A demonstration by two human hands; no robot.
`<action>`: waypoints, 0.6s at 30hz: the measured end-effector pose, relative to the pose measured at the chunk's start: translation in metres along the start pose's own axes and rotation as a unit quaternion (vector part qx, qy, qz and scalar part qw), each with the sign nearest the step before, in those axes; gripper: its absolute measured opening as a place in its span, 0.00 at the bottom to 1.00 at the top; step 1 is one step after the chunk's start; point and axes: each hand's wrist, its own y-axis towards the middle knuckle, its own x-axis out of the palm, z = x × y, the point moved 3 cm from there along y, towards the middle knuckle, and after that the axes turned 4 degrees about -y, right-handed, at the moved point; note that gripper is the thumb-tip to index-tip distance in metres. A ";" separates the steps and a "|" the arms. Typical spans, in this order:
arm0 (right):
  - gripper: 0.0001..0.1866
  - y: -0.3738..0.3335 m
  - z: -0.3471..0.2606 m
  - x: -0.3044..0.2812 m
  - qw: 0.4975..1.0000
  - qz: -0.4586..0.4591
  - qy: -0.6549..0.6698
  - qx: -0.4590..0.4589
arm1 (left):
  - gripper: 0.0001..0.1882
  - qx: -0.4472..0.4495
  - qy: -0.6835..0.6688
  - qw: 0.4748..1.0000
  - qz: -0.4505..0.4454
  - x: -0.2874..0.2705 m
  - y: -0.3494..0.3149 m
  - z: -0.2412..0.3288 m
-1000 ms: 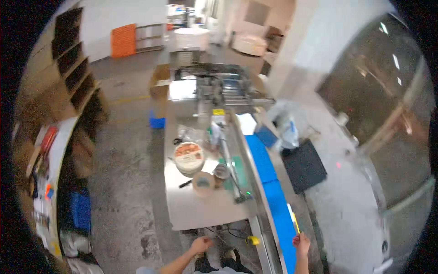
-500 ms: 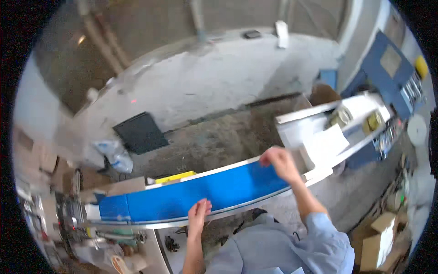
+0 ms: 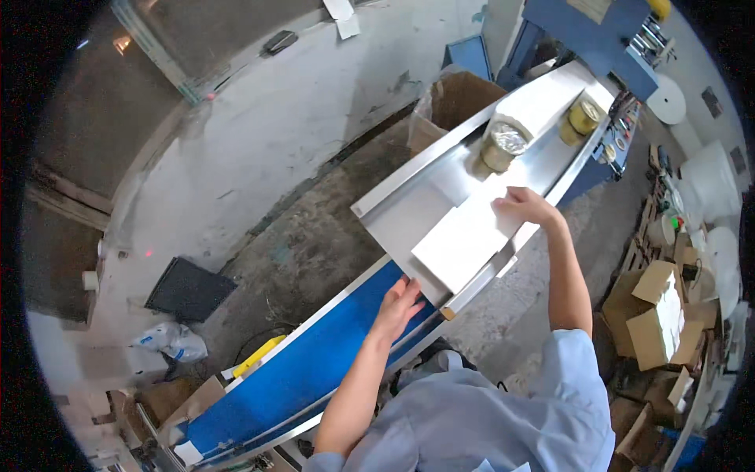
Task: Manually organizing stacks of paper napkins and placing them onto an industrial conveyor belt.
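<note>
My right hand [image 3: 528,208] is over a flat white stack [image 3: 456,245], like sheets or flat cartons, lying on a metal tray [image 3: 383,228]. Its fingers are curled together at the stack's right side; the fingertips are partly lost in glare. My left hand [image 3: 395,309] is held at the tray's near end, above the blue conveyor belt [image 3: 314,362]. Those fingers are spread, with nothing in them. Farther up the tray stand two shiny, yellowish round objects, a near one [image 3: 503,147] and a far one [image 3: 583,116]; whether they are tins or rolls is unclear.
A blue machine [image 3: 586,39] stands beyond the tray's far end. Behind the tray is a lined bin [image 3: 456,102]. An open cardboard box [image 3: 649,315] sits on the right. A yellow bar [image 3: 259,355] runs along the belt's far side, and a black panel [image 3: 191,289] lies on the floor.
The view has turned to the right toward the tray. My right hand has moved from above the belt to the white stack, and my left hand has moved toward the tray's near end.
</note>
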 end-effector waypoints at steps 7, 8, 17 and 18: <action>0.26 -0.052 -0.062 0.027 0.999 -0.029 0.017 -0.025 | 0.30 0.020 -0.074 0.996 0.052 -0.002 -0.016 -0.010; 0.27 -0.060 -0.073 0.030 0.999 0.009 0.009 -0.049 | 0.29 0.030 -0.090 0.994 0.061 -0.008 -0.021 -0.011; 0.25 -0.117 -0.210 0.191 0.915 -0.057 0.370 -0.149 | 0.28 0.221 -0.170 0.958 0.068 -0.104 -0.195 0.008; 0.27 -0.117 -0.212 0.239 0.906 -0.131 0.393 -0.088 | 0.29 0.251 -0.190 0.949 0.032 -0.116 -0.227 0.008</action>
